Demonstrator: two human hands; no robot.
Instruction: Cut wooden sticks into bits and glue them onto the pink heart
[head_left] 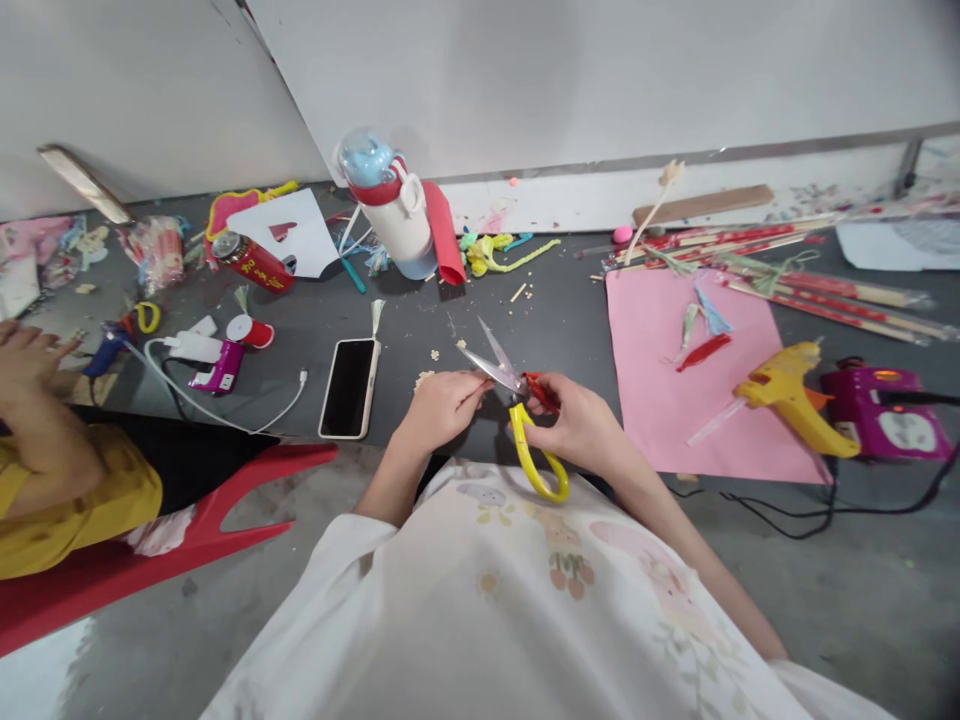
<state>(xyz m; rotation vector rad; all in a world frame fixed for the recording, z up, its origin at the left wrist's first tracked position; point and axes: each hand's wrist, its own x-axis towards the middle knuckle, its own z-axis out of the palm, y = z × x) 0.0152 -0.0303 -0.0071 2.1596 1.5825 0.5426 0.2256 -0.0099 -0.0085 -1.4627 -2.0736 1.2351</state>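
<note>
Close in front of my body, my right hand point(577, 420) grips a pair of scissors point(540, 460) by the handles. One yellow loop hangs below the fingers, and the blades are spread, pointing up and to the left. Something red point(541, 392) shows at the right fingertips; whether it is part of the handles or a separate piece, I cannot tell. My left hand point(442, 410) is closed in a pinch beside the blades, and what its fingertips hold is too small to make out. Left of it lies a phone point(350, 388) with a dark screen and a small pale tassel point(377, 316) at its top.
A pink sheet point(652, 390) at right bears tassels and a yellow glue gun point(795, 390), near a purple box point(889, 410). Wrapped sticks point(832, 290) lie behind. A bottle point(394, 215), a can point(253, 262) and a thread spool point(251, 331) stand left. Another person's hand point(26, 355) is far left.
</note>
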